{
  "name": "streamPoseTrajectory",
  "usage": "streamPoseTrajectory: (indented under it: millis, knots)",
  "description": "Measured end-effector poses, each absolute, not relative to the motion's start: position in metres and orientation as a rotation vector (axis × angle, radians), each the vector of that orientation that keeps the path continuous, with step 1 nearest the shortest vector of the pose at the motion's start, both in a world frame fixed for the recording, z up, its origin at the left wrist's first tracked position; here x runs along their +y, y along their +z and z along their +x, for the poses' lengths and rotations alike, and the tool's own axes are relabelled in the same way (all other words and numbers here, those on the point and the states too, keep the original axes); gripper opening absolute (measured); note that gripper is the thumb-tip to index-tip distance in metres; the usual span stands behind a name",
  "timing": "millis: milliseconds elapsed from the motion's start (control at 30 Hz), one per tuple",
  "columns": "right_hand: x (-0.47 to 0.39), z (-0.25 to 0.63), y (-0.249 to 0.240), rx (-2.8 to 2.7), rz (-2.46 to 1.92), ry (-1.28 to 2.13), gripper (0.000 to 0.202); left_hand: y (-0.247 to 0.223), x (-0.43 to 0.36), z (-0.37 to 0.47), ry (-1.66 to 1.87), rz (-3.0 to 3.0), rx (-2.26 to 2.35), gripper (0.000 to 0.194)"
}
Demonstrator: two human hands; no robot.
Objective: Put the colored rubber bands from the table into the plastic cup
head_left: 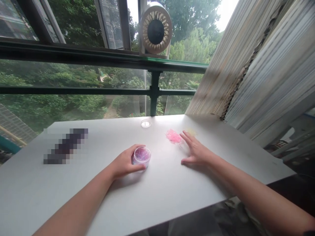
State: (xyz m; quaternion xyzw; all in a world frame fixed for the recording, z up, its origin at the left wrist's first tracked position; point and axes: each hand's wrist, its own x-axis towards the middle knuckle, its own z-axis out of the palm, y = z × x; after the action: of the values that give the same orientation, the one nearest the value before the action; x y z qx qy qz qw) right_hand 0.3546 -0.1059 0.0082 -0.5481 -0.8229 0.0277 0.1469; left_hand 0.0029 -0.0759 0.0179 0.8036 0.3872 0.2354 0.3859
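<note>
My left hand (129,162) is wrapped round a small clear round jar (142,158), which stands upright on the white table. Fine pink, purple and bluish pieces fill the jar, and its top is uncovered. To the right, my right hand (195,150) has its fingers apart and holds nothing that I can see. Its fingertips are beside a loose pile of thin pink bands (173,136). Just behind those fingers lies a pale yellow pile (191,132), partly hidden. A clear round lid (146,124) lies near the table's far edge.
The white table (157,200) reaches to a window with dark green rails (98,91). A fan (156,29) stands on the upper rail. A pixelated dark object (66,146) lies at the left. Curtains or blinds (233,59) hang along the right.
</note>
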Motion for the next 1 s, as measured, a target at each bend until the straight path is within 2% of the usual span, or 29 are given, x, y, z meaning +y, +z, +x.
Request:
streamPoseTrajectory:
  millis: [133, 467, 567, 767, 833, 1000]
  knots:
    - [-0.099, 0.363, -0.015, -2.35, -1.658, 0.075, 0.11, 0.021, -0.075, 0.003, 0.561, 2.061, 0.985, 0.065]
    - [-0.029, 0.326, -0.017, -2.314, -1.566, 0.136, 0.101, 0.021, -0.078, 0.007, 0.585, 2.047, 1.072, 0.067]
    - [-0.019, 0.321, -0.016, -2.311, -1.573, 0.113, 0.086, 0.02, -0.077, 0.008, 0.577, 2.036, 1.07, 0.067]
    - [-0.02, 0.322, -0.014, -2.25, -1.292, 0.107, 0.029, 0.02, -0.077, 0.009, 0.602, 2.033, 1.068, 0.066]
    - [-0.021, 0.324, -0.015, -2.226, -1.242, 0.11, 0.016, 0.02, -0.077, 0.008, 0.601, 2.035, 1.076, 0.066]
    - [-0.02, 0.326, -0.019, -2.211, -1.259, 0.08, 0.01, 0.021, -0.077, 0.005, 0.547, 2.072, 1.097, 0.067]
